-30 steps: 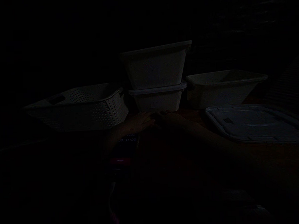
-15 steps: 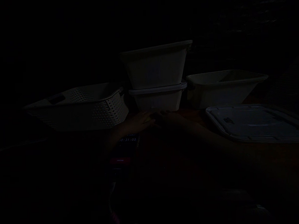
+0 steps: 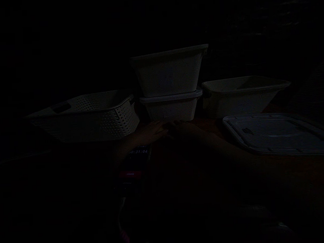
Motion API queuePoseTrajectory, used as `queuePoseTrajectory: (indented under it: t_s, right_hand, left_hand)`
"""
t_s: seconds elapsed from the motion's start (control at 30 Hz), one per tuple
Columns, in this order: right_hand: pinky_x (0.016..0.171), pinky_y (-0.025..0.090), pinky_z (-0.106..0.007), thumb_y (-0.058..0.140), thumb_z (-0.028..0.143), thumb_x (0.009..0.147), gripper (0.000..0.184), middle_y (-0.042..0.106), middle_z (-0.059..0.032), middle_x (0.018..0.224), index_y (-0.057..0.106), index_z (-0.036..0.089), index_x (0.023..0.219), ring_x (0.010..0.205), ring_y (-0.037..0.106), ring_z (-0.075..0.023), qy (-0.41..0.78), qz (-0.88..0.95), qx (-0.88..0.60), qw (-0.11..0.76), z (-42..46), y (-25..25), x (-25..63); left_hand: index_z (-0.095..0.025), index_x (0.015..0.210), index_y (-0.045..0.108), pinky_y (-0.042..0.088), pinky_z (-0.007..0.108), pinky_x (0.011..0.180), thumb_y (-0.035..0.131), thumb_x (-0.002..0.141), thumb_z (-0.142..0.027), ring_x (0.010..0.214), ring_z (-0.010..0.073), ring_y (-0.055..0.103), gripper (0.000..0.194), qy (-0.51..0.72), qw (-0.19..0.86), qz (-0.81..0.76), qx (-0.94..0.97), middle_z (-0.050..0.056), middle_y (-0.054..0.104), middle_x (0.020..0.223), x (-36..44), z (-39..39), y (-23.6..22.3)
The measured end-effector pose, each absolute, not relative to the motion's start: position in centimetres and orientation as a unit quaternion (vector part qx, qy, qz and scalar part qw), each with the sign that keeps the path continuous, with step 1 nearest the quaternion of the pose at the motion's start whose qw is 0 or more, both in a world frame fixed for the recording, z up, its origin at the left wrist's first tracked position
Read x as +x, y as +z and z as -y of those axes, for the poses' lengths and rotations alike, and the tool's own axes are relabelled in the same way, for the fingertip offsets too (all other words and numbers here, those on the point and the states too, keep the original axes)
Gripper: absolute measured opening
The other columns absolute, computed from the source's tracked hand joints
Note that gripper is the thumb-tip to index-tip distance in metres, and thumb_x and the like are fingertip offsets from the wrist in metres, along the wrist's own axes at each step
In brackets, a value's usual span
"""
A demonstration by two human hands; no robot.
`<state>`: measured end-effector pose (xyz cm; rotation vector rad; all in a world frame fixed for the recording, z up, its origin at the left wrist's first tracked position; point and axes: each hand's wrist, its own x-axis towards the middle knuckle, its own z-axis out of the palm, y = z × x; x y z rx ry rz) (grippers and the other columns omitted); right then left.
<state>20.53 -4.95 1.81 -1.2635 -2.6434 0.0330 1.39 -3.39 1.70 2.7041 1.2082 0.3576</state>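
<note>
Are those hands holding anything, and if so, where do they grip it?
It can't be told for sure: the picture is very dark. The left hand and right hand are close together before the lower tub; no held thing shows.

Front centre: open dark tabletop (image 3: 180, 177) right of phone (image 3: 134, 161) | ahead: stacked tubs (image 3: 169, 75) block | left: perforated basket (image 3: 85, 124) | right: open tub (image 3: 241, 99), flat lid (image 3: 279, 133) before it | near edge: too dark to tell
</note>
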Motion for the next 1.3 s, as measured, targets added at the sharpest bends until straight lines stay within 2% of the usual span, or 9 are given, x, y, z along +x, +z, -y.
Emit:
queuePoseTrajectory:
  t_s: [0.33,0.57,0.9,1.3]
  right_hand:
    - [0.079,0.047,-0.035,0.037,0.046,0.092,0.051,0.057,-0.0169,0.122,0.045,0.014,0.13,0.103,0.059,-0.0255,0.006,0.898,-0.427,0.106,4.96,1.79,20.5]
    - [0.081,0.047,-0.037,0.037,0.046,0.091,0.049,0.057,-0.016,0.123,0.047,0.014,0.128,0.105,0.058,-0.0264,0.005,0.899,-0.423,0.114,4.93,1.72,20.52]
    - [0.082,0.045,-0.035,0.038,0.045,0.092,0.048,0.056,-0.0162,0.124,0.046,0.015,0.128,0.106,0.057,-0.0249,0.011,0.896,-0.433,0.096,5.08,2.0,20.48]
    - [0.082,0.047,-0.037,0.035,0.046,0.092,0.049,0.057,-0.0158,0.123,0.046,0.014,0.129,0.105,0.058,-0.0256,-0.009,0.899,-0.427,0.1,4.77,1.66,20.42]
  left_hand:
    - [-0.023,0.137,0.034,0.031,0.035,0.106,0.037,0.093,-0.043,0.128,0.0203,0.041,0.049,0.126,0.076,-0.395,0.907,0.006,0.042,0.141,1.27,3.14,1.57]
    - [-0.019,0.137,0.035,0.03,0.034,0.107,0.037,0.093,-0.043,0.129,0.0205,0.039,0.051,0.119,0.078,-0.404,0.904,0.008,0.041,0.141,1.47,3.38,1.82]
    - [-0.021,0.137,0.035,0.029,0.034,0.107,0.036,0.093,-0.045,0.129,0.0197,0.039,0.05,0.122,0.074,-0.399,0.906,0.007,0.041,0.142,1.29,3.16,1.58]
    - [-0.022,0.137,0.035,0.03,0.035,0.106,0.037,0.092,-0.044,0.128,0.0209,0.04,0.05,0.124,0.074,-0.403,0.904,0.007,0.042,0.14,1.22,3.09,1.47]
